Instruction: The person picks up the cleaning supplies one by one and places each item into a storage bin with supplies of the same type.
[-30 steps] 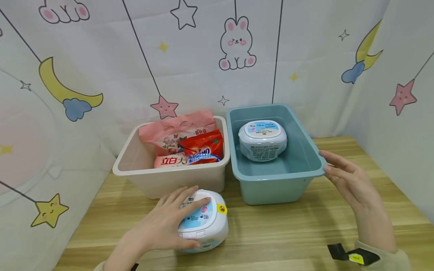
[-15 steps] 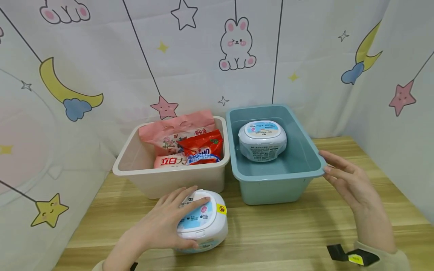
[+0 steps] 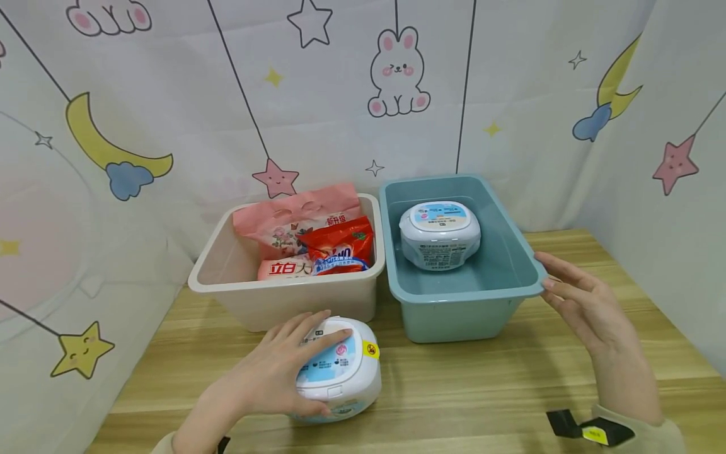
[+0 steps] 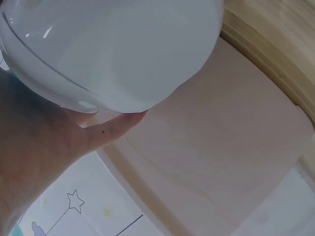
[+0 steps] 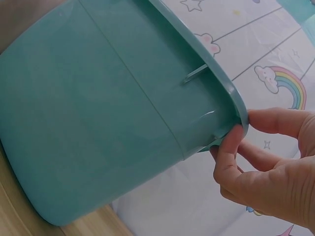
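My left hand (image 3: pixel 272 372) grips a white plastic tub (image 3: pixel 360 381) with a blue printed lid and a yellow sticker, on the table in front of the bins. Its thumb lies along the near side and the fingers spread over the lid's far left. In the left wrist view the tub's smooth white side (image 4: pixel 142 54) fills the top. My right hand (image 3: pixel 595 309) pinches the right front corner rim of a blue-green plastic bin (image 3: pixel 459 321). The right wrist view shows fingertips on both sides of that rim (image 5: pixel 240 105). Inside the bin stands a similar tub (image 3: pixel 439 236).
Left of the blue-green bin is a cream bin (image 3: pixel 295 306), nearly against it. It holds a pink bag (image 3: pixel 289 221), a red bag (image 3: pixel 340 246) and a white-and-pink pack (image 3: pixel 283 268). A printed curtain (image 3: pixel 323 113) hangs behind the wooden table (image 3: pixel 454 391).
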The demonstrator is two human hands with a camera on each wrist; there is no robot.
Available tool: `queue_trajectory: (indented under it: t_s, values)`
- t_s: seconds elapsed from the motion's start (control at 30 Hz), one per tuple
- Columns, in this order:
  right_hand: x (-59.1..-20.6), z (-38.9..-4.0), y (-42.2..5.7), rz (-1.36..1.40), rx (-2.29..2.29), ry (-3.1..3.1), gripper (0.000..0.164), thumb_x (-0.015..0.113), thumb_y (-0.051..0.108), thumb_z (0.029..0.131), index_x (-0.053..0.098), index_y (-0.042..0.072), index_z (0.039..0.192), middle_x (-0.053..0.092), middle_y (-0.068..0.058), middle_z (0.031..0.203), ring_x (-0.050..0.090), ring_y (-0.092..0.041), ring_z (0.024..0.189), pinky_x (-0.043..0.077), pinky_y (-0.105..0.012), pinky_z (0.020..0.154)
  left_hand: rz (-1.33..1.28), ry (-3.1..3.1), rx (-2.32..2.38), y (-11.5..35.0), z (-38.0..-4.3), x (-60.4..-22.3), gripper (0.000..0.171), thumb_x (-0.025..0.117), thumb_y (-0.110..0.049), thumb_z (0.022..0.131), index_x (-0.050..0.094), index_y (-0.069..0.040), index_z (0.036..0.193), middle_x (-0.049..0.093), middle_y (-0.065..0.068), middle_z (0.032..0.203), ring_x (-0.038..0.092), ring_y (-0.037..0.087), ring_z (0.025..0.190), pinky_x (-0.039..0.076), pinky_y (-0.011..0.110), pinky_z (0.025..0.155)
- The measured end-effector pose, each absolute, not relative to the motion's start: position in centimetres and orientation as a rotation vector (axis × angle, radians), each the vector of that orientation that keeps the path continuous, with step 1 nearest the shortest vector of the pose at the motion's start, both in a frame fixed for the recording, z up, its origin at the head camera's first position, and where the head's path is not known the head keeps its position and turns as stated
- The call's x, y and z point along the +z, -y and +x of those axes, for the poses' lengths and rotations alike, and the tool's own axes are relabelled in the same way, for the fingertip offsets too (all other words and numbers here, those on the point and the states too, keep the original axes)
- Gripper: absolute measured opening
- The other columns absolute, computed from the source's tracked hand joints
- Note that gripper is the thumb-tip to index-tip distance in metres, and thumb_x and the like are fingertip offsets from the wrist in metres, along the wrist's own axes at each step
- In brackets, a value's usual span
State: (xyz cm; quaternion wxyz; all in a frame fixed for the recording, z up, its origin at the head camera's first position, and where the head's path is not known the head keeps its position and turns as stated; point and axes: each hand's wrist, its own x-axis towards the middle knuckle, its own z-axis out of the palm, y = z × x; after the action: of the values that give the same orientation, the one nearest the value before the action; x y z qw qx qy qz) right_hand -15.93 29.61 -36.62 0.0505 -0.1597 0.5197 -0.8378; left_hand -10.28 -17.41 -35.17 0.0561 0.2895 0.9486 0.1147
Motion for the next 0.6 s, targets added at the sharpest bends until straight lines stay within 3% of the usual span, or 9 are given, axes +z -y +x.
queue_trajectory:
  t_s: [0.6]
  values:
    - [-36.78, -15.95, -29.49, -0.511, -2.552, -1.608, 0.044, 0.036, -0.010, 0.097, 0.054, 0.005, 0.135, 0.058, 0.001, 0.128, 0.064, -0.012, 0.100, 0.051, -0.021, 0.083, 0.873, -2.881, 0.341, 17.40, -10.60, -35.44, 0.096, 0.077, -0.066, 0.063, 0.025, -0.056, 0.143, 0.026, 0.000, 0.156, 0.029, 0.030, 0.138, 0.033, 0.065, 0.104]
